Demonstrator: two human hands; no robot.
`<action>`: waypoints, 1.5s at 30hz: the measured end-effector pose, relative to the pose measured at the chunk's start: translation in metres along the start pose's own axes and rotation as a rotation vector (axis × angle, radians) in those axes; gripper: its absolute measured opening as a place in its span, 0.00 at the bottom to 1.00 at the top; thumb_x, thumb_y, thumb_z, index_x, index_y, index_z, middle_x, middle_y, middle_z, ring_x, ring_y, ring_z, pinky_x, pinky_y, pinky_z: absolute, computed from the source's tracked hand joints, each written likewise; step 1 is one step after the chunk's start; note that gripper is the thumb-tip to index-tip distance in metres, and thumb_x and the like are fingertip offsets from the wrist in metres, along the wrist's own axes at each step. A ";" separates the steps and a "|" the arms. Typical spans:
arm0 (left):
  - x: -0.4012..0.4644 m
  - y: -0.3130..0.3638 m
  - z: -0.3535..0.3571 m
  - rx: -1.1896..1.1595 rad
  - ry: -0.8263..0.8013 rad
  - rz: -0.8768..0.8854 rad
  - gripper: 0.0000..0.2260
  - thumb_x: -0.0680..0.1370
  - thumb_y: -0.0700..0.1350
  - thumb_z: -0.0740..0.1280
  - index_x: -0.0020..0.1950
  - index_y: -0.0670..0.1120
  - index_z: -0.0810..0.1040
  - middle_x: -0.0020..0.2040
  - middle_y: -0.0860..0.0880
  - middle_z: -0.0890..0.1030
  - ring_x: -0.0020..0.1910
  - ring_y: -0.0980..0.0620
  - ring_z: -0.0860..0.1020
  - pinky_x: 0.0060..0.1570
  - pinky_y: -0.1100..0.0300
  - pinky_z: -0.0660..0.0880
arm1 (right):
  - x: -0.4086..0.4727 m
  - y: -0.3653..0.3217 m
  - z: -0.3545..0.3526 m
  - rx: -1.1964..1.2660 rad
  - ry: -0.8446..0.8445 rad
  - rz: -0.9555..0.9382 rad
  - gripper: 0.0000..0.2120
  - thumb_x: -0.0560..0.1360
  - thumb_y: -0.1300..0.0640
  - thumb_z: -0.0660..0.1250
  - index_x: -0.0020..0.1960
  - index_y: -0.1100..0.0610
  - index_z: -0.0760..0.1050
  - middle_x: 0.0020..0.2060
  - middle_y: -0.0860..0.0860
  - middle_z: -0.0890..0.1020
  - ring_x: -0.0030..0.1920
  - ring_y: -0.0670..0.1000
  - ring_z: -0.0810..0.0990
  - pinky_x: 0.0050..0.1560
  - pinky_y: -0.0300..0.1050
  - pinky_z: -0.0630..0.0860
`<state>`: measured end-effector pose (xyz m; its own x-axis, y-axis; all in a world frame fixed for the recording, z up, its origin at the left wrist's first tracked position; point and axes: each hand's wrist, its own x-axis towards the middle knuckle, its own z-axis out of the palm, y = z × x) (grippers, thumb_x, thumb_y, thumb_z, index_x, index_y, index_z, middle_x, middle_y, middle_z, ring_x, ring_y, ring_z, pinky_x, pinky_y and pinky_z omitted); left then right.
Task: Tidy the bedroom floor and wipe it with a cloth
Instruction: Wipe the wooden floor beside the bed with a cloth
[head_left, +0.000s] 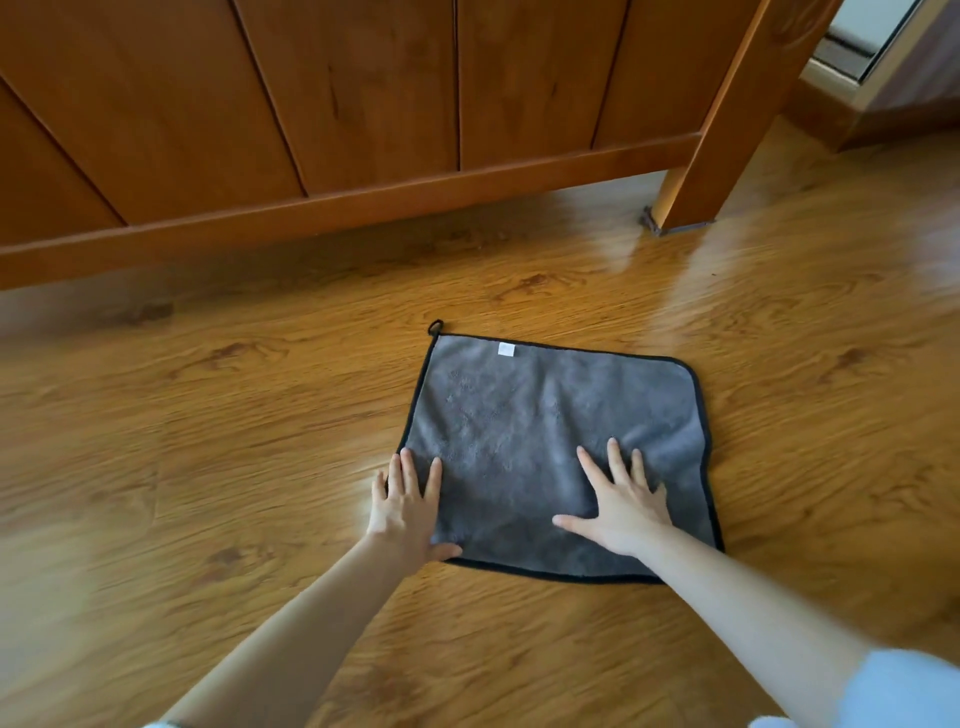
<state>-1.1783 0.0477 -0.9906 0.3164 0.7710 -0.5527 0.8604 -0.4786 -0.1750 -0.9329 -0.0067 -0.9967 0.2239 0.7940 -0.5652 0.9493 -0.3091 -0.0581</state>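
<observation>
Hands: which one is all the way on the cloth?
The right hand. It lies flat wholly on the cloth; the left hand straddles its left edge, partly over the floor.

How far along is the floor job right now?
Done: the visible floor holds no loose items, and the grey cloth lies spread flat near the wooden furniture. In hand: the left hand and right hand press flat on its near edge. Left: wiping; how much floor is already wiped cannot be told.
</observation>
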 end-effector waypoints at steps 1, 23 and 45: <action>-0.003 -0.003 0.002 0.014 -0.010 -0.005 0.50 0.71 0.70 0.59 0.75 0.42 0.33 0.74 0.32 0.39 0.74 0.36 0.42 0.72 0.43 0.47 | -0.004 -0.004 0.002 -0.010 -0.008 -0.014 0.49 0.66 0.25 0.58 0.75 0.42 0.35 0.75 0.53 0.33 0.74 0.61 0.35 0.71 0.67 0.50; -0.078 -0.058 0.047 0.023 -0.224 -0.215 0.51 0.71 0.69 0.59 0.73 0.39 0.32 0.73 0.28 0.41 0.74 0.33 0.46 0.72 0.45 0.50 | -0.031 -0.101 0.022 -0.194 -0.067 -0.337 0.51 0.65 0.27 0.62 0.75 0.42 0.36 0.74 0.54 0.31 0.73 0.62 0.32 0.71 0.67 0.45; -0.046 -0.114 0.052 -0.222 -0.091 -0.365 0.54 0.68 0.72 0.59 0.74 0.39 0.34 0.71 0.26 0.41 0.73 0.32 0.43 0.70 0.43 0.38 | 0.041 -0.170 -0.014 -0.115 -0.042 -0.360 0.53 0.59 0.24 0.64 0.73 0.35 0.38 0.74 0.48 0.32 0.73 0.61 0.30 0.66 0.76 0.44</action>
<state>-1.3117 0.0451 -0.9881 -0.0524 0.8282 -0.5580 0.9774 -0.0720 -0.1986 -1.0826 0.0855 -0.9983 -0.1350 0.8181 -0.5590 0.9847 0.0479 -0.1677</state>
